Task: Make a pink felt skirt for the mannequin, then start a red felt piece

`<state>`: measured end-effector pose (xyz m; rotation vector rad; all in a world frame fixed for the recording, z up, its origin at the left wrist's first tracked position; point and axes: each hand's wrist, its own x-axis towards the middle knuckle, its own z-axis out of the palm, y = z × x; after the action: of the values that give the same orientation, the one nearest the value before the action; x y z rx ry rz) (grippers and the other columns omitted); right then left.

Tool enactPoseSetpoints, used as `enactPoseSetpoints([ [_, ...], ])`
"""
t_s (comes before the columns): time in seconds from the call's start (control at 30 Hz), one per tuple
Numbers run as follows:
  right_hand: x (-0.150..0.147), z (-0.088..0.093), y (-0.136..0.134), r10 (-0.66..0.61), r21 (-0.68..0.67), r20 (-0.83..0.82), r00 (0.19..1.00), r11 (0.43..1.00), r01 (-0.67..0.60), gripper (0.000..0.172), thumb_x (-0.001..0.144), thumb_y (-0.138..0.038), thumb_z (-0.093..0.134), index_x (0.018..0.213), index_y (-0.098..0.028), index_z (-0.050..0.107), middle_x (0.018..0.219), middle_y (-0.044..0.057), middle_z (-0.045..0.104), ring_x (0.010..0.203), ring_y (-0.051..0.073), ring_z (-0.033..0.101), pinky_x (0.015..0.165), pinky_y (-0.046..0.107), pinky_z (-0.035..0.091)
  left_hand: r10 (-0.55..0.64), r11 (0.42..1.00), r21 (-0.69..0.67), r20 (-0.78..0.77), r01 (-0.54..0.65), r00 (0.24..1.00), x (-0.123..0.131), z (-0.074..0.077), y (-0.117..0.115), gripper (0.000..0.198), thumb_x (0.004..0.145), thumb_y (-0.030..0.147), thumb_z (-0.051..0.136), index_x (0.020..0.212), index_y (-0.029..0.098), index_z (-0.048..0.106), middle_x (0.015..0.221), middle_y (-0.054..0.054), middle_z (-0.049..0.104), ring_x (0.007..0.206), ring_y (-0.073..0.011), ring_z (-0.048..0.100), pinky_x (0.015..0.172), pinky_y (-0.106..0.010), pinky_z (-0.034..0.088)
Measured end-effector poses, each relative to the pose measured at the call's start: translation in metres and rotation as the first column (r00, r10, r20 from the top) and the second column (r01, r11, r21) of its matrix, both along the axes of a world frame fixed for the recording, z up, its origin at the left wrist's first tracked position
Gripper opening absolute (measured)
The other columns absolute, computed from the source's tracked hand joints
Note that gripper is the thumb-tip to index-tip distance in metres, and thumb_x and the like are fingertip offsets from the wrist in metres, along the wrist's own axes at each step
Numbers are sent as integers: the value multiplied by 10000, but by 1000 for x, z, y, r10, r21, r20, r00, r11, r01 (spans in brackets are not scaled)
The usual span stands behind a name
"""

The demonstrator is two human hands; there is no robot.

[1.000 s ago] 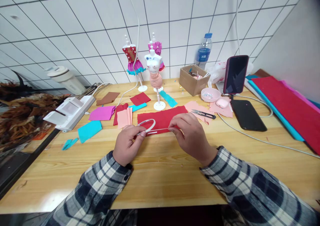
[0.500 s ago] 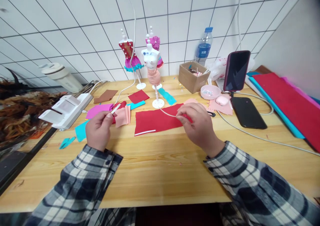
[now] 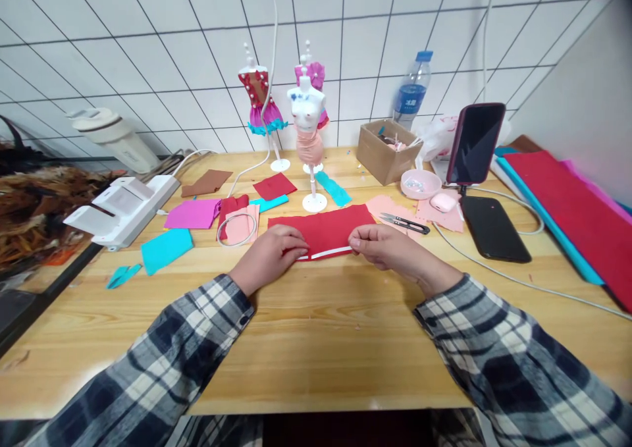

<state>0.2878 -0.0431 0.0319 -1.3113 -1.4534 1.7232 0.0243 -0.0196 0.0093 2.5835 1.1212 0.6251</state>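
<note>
A strip of red cloth (image 3: pixel 328 228) lies on the wooden table in front of me, with narrow white tape (image 3: pixel 330 253) along its near edge. My left hand (image 3: pixel 271 256) rests at the cloth's left end, thumb and fingers pressed together on the near edge and covering part of the tape. At the other end, my right hand (image 3: pixel 390 249) pinches the right end of the tape between thumb and forefinger, close to the cloth. A thin white ring of tape (image 3: pixel 237 228) lies on folded pink cloth (image 3: pixel 245 220) left of my left hand.
Behind the cloth stands a white doll mannequin (image 3: pixel 309 114) in a pink skirt, with two dressed ones behind. Thread snips (image 3: pixel 405 223), a pink dish (image 3: pixel 421 184), a cardboard box (image 3: pixel 388 151) and phones (image 3: pixel 496 228) are to the right. Cloth scraps (image 3: pixel 166 249) lie left.
Both hands have come down and closer together onto the red cloth's near edge. A second length of tape now runs along it. The ring of tape now lies on the pink cloth.
</note>
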Motion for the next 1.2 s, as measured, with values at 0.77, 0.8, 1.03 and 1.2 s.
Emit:
enactPoseSetpoints([
  [0.77,-26,-15,-3,-123,337,493,861,940,-59,190,839,-314,536,714,-194,614,685,-10,592,657,141,484,625,272,345,-32,975,-217,33,39,999,-4,-4,-7,173,861,215,582,955,198,726,1009,-66,627,946,-189,598,872,-341,490],
  [0.8,-26,-16,-3,-122,342,502,856,937,-67,194,843,-315,536,712,-195,614,683,-10,596,657,142,489,621,272,343,-33,975,-217,32,39,999,-4,-4,-7,173,860,210,580,955,201,725,1009,-64,627,948,-189,597,873,-340,489],
  [1.03,-28,-20,-3,-156,396,542,826,914,-87,199,850,-310,545,694,-200,603,681,-7,623,668,148,519,610,271,341,-35,976,-215,38,43,999,-4,-6,-7,181,859,173,565,948,206,719,1016,-58,624,961,-187,591,888,-348,480],
  [1.2,-30,-19,-4,-155,380,511,846,923,-60,195,858,-306,548,707,-196,604,691,-10,626,658,139,513,611,261,349,-34,975,-217,34,40,999,-4,-7,-7,184,855,165,566,950,212,715,1014,-53,621,961,-186,591,885,-347,480],
])
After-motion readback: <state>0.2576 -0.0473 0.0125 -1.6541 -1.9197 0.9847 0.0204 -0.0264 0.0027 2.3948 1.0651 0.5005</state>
